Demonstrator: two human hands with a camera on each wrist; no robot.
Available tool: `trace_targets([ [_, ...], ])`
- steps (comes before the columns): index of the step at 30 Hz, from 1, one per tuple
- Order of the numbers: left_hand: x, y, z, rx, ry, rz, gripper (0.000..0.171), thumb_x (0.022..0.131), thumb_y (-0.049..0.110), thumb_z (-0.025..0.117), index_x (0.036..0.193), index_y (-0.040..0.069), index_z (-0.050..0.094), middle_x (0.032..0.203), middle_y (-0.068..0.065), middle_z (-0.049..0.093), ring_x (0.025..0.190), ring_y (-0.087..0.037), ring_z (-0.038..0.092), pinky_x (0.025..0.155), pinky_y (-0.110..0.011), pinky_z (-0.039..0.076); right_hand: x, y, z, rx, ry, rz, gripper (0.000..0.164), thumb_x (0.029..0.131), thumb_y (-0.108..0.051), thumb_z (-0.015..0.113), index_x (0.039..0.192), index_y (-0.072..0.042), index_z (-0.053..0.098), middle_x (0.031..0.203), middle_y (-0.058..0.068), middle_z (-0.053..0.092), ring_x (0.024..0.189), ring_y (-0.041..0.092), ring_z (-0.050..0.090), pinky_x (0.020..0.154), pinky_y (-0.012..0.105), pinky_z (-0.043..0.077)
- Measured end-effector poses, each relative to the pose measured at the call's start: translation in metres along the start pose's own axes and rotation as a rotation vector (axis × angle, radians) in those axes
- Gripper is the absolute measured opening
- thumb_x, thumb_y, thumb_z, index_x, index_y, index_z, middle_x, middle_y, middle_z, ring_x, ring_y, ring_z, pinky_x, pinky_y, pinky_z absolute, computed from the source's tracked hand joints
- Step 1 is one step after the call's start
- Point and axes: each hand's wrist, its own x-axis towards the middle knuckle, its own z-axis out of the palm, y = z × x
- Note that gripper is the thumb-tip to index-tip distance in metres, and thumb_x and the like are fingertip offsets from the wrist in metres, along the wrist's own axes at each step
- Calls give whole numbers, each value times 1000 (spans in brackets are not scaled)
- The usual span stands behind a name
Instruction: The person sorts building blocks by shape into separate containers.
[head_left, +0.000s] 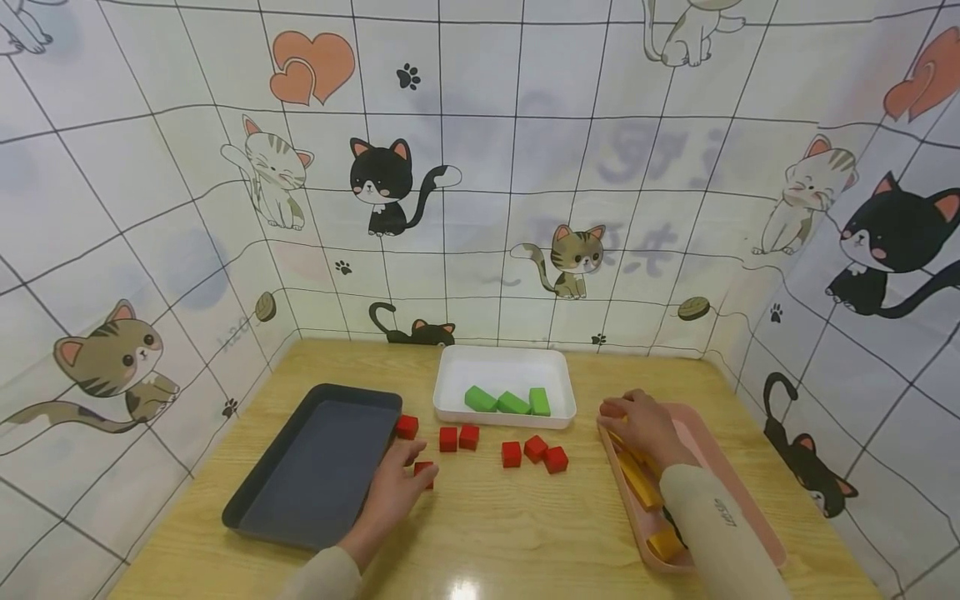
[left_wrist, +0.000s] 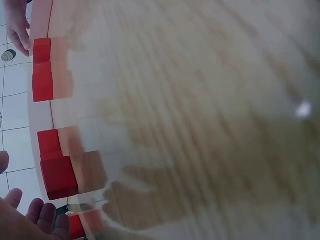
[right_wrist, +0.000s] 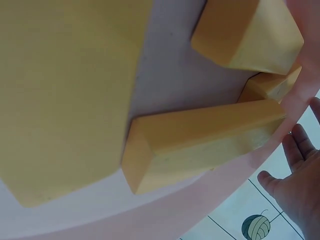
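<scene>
Beside the right edge of the dark grey tray (head_left: 322, 467), my left hand (head_left: 393, 487) hovers low with relaxed fingers. One red cube (head_left: 423, 466) is partly hidden behind its thumb, and another red cube (head_left: 407, 427) sits just past the fingertips, against the tray. In the left wrist view the fingers (left_wrist: 46, 216) hold nothing. My right hand (head_left: 647, 427) is over the far left part of the pink tray (head_left: 738, 492). Yellow blocks (head_left: 637, 482) lie in that tray under the hand. The right wrist view shows a long yellow block (right_wrist: 210, 142) near the spread fingers.
A white tray (head_left: 502, 371) at the back holds three green blocks (head_left: 480, 399). Several more red cubes (head_left: 512, 454) stand on the wooden table (head_left: 525, 533) in front of it. A cat-patterned cloth (head_left: 487, 167) rises around the table's back and sides.
</scene>
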Motion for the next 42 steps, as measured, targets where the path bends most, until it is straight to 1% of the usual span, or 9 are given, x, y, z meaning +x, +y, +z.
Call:
trace_targets([
  [4, -2, -1, 2, 28, 0, -7, 44, 89, 12, 74, 126, -6, 61, 124, -18, 60, 115, -38, 56, 98, -52, 48, 0, -1, 0, -2, 6, -10, 56, 95, -44, 63, 139, -10, 59, 136, 29, 45, 121, 49, 46, 102, 65, 37],
  [9, -3, -1, 3, 40, 3, -19, 43, 88, 10, 75, 126, -7, 61, 123, -19, 59, 114, -39, 56, 96, -52, 49, 0, -2, -1, 6, -4, 4, 57, 95, -45, 62, 140, -10, 58, 138, 29, 44, 123, 50, 44, 103, 66, 36],
  [13, -4, -1, 3, 45, 3, -20, 44, 86, 9, 75, 124, -8, 61, 121, -20, 59, 111, -39, 56, 95, -52, 49, 0, -1, 0, 3, -1, -9, 57, 95, -45, 62, 139, -9, 58, 139, 30, 43, 124, 50, 43, 103, 66, 35],
  [20, -1, -9, 2, 58, -17, 8, 47, 82, 3, 77, 124, -10, 60, 117, -22, 59, 104, -36, 58, 91, -51, 51, 3, -1, -1, 2, -12, 1, 58, 95, -47, 62, 140, -10, 57, 139, 29, 44, 123, 49, 44, 103, 66, 36],
  [23, 1, -12, 2, 86, -36, 2, 48, 80, -1, 76, 124, -10, 61, 115, -21, 60, 104, -35, 59, 92, -51, 50, 4, 1, -1, 2, -20, 6, 58, 95, -47, 62, 140, -11, 57, 139, 28, 45, 123, 48, 44, 103, 65, 36],
  [27, 2, -13, 2, 104, -59, -26, 46, 79, -4, 74, 123, -9, 62, 111, -17, 61, 102, -32, 59, 92, -50, 50, 3, 2, 0, -3, -27, -1, 58, 95, -47, 62, 140, -11, 58, 138, 27, 46, 123, 48, 44, 103, 65, 36],
  [34, 2, -14, 4, 145, -62, -10, 38, 77, -1, 77, 113, -6, 69, 105, -12, 64, 96, -27, 60, 88, -47, 50, 2, 2, -1, 17, -42, 30, 58, 95, -50, 62, 140, -14, 58, 140, 25, 45, 125, 47, 44, 102, 66, 36],
  [38, 2, -15, 3, 167, -75, -24, 40, 73, -1, 77, 112, -3, 70, 100, -7, 63, 92, -22, 57, 84, -42, 49, 0, 1, -1, 13, -42, 18, 57, 95, -49, 61, 140, -13, 58, 140, 26, 45, 125, 47, 44, 102, 66, 36],
  [42, 2, -16, 3, 178, -74, -18, 39, 72, -3, 77, 110, -1, 71, 97, -5, 63, 89, -19, 55, 80, -38, 49, 0, 0, -2, 4, -35, 6, 56, 95, -47, 62, 139, -12, 59, 140, 27, 45, 124, 48, 44, 102, 66, 37],
])
